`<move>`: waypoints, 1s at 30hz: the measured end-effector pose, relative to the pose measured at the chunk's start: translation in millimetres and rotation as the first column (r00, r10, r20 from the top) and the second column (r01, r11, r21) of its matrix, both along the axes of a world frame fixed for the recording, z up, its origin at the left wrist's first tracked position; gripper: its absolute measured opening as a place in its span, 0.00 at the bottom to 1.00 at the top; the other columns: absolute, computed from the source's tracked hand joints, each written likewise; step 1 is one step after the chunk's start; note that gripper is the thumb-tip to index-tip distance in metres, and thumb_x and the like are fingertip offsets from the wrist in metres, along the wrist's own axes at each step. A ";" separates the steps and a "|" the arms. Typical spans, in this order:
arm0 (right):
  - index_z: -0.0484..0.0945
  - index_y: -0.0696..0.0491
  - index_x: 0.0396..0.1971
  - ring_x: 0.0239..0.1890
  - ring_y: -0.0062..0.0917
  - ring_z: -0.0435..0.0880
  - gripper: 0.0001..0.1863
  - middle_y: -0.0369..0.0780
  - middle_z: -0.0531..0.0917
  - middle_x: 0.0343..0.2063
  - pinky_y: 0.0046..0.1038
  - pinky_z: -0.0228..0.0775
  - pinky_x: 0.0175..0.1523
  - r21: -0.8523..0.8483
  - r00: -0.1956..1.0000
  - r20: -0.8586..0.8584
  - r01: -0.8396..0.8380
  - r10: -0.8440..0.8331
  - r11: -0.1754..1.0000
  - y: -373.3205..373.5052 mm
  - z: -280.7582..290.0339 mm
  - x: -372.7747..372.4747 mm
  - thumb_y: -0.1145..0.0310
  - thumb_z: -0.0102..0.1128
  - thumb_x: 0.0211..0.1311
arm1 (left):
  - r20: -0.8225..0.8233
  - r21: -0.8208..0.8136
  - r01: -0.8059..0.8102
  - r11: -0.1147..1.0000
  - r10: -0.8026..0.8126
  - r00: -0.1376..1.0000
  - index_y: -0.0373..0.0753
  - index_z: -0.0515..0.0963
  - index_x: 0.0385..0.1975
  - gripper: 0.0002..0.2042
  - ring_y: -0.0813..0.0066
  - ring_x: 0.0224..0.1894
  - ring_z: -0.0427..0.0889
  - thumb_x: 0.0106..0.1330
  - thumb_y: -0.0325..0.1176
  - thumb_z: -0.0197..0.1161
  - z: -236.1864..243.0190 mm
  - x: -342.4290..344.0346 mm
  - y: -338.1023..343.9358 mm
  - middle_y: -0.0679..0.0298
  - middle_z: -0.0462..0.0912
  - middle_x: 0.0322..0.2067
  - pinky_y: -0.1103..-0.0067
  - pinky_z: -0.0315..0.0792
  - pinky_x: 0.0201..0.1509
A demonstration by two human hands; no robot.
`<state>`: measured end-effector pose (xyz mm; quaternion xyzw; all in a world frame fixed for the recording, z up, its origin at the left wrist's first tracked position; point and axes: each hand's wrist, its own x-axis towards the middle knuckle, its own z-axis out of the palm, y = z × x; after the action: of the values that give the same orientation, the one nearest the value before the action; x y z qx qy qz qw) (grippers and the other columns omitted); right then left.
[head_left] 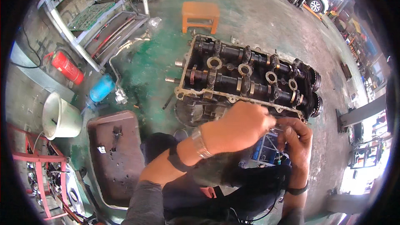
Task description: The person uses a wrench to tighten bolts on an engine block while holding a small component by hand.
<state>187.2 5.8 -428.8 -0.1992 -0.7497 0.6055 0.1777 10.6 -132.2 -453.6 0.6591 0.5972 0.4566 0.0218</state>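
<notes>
A greasy engine cylinder head (246, 77) with two camshafts and timing sprockets at its right end sits on the green floor. My left hand (246, 125), with a metal bracelet on the wrist, is curled into a fist at the head's near edge. My right hand (296, 135) meets it from the right, its fingers pinched together at the same spot. Something small and thin seems held between the two hands, but I cannot tell what it is. A blue box (264, 150) shows just below them.
An orange stool (201, 15) stands behind the engine. A dark oily tray (114, 154) lies at my left, with a white bucket (60, 116), a blue canister (101, 88), a red fire extinguisher (66, 67) and a metal rack (100, 21) beyond. Red shelving (39, 171) stands at far left.
</notes>
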 end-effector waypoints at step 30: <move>0.80 0.64 0.44 0.24 0.17 0.80 0.10 0.39 0.82 0.27 0.18 0.71 0.29 0.109 0.954 -0.298 0.078 -0.043 0.991 -55.5 -89.3 -68.9 0.79 0.56 0.66 | 0.607 -0.044 -0.498 0.866 0.419 0.675 0.31 0.81 0.39 0.05 0.79 0.38 0.84 0.67 0.21 0.59 -37.6 -78.6 -37.3 0.64 0.85 0.33 0.84 0.75 0.42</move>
<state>118.3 -49.7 -518.1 -0.1187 -0.7433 0.5767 0.3176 -67.9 -169.5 -491.3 0.3094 0.6751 0.6677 0.0524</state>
